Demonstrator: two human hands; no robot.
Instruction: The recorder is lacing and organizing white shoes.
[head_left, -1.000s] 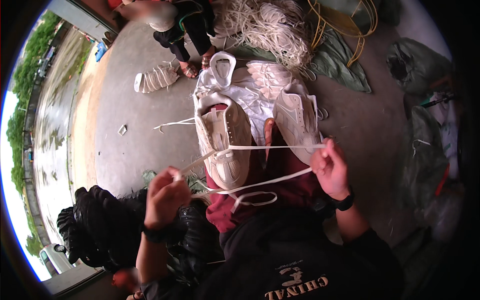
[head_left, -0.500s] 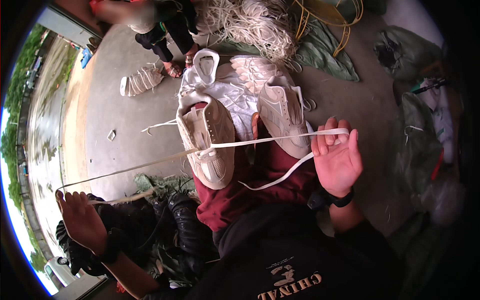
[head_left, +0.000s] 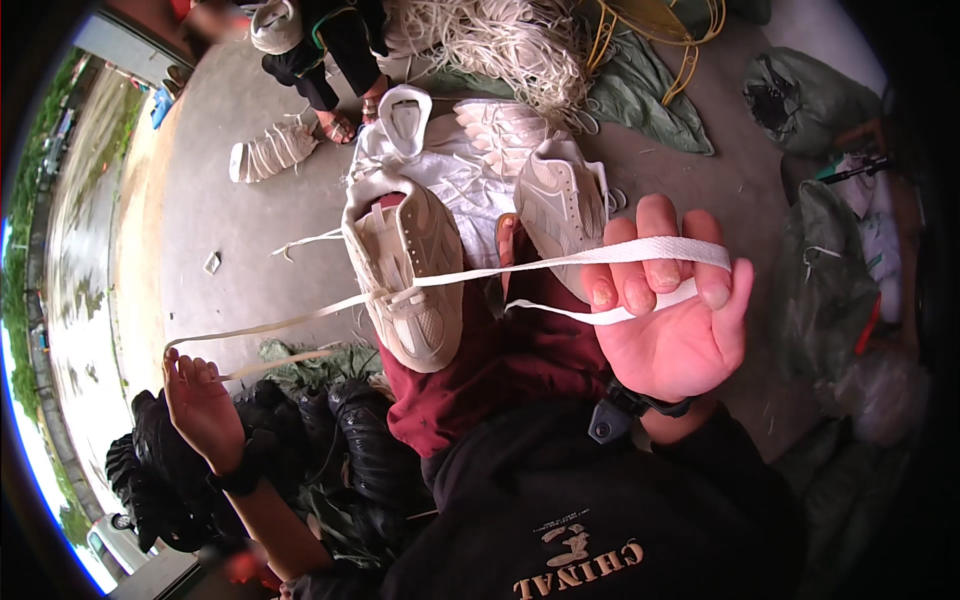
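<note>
While the beige shoe (head_left: 434,248) sits over the maroon trousers (head_left: 490,365), the left hand (head_left: 207,410) grips pale lace (head_left: 655,248) left of the shoe, and the right hand (head_left: 668,340), half curled, hooks more of it to the shoe's right.

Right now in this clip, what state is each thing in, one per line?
Left shoe: visible upper eyelets empty
Right shoe: visible eyelets empty
Lace: threaded through left shoe, drawn out both sides
Left hand: fingers bent, lace at fingertips
Right hand: palm showing, lace looped over bent fingers
Lace heap: loose, tangled
Green sheeting: lying creased
</note>
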